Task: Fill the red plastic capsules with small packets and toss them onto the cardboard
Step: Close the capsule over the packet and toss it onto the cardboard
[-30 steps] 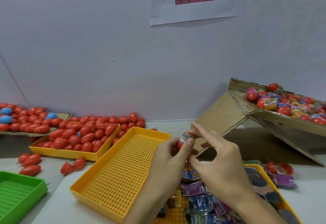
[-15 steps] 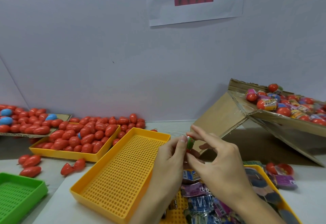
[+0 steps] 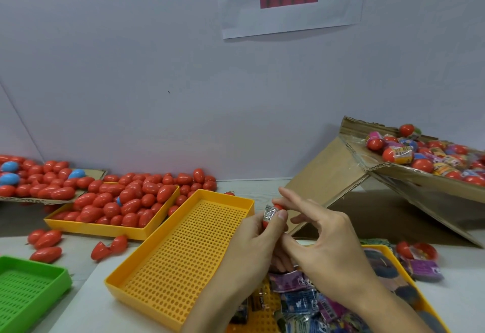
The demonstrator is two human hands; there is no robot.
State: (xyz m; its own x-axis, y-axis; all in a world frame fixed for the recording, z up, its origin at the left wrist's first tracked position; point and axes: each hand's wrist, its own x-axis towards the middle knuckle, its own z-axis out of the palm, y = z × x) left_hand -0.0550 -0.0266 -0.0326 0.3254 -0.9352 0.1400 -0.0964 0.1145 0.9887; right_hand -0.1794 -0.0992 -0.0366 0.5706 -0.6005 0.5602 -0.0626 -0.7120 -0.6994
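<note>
My left hand (image 3: 256, 243) grips a red capsule (image 3: 266, 223) with a small silvery packet (image 3: 270, 213) sticking out of its top. My right hand (image 3: 325, 243) pinches the packet and capsule from the right with thumb and forefinger. Both hands are above the near edge of an empty yellow perforated tray (image 3: 183, 251). The sloped cardboard (image 3: 420, 185) at the right carries a pile of filled capsules (image 3: 422, 154). Loose packets (image 3: 301, 304) lie in a yellow tray under my wrists.
A yellow tray (image 3: 105, 229) heaped with red capsules stands at the left, more capsules on a flat cardboard (image 3: 52, 200) behind it. A green tray (image 3: 29, 285) sits bottom left. Stray capsules (image 3: 47, 241) and packets (image 3: 425, 269) lie on the table. A white wall is behind.
The packet was pushed down out of sight half a second ago and now shows again at the capsule's top. Both hands stayed in about the same place.
</note>
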